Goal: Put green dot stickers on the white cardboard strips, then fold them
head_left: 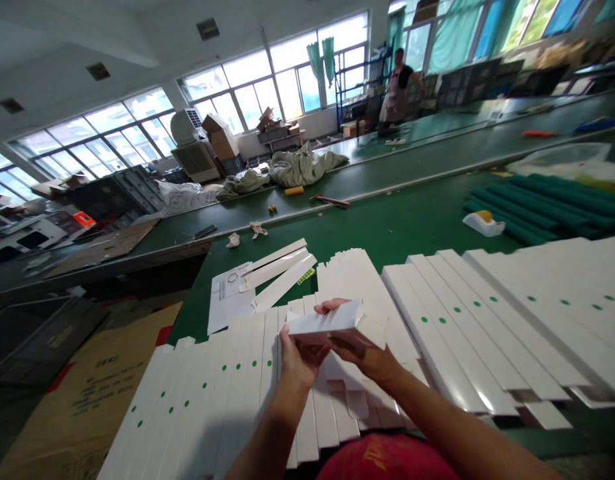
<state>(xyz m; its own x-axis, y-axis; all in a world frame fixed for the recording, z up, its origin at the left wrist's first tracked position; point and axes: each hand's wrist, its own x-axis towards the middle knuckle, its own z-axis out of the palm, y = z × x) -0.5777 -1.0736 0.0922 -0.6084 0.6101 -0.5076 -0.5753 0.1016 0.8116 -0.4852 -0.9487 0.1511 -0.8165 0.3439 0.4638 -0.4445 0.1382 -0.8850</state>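
Observation:
Both of my hands grip one long white cardboard box [325, 323], seen nearly end-on and tilted above the table. My left hand [302, 357] closes round its far left part, thumb along the side. Under and behind its nearer right end, my right hand [362, 357] wraps the box, with fingertips showing over the top edge. An end flap stands out near the right hand. Below lie flat rows of white boxes [237, 393], many with a green dot sticker. More white boxes [467, 327] with green dots lie to the right.
Ahead lie a sheet of green dot stickers [306, 276], loose white strips [277, 270] and a printed paper [227, 300]. Dark green rolls [547, 207] and a tape dispenser [484, 224] are at right. Beyond runs a conveyor belt [377, 177]; a person [398, 90] stands farther back.

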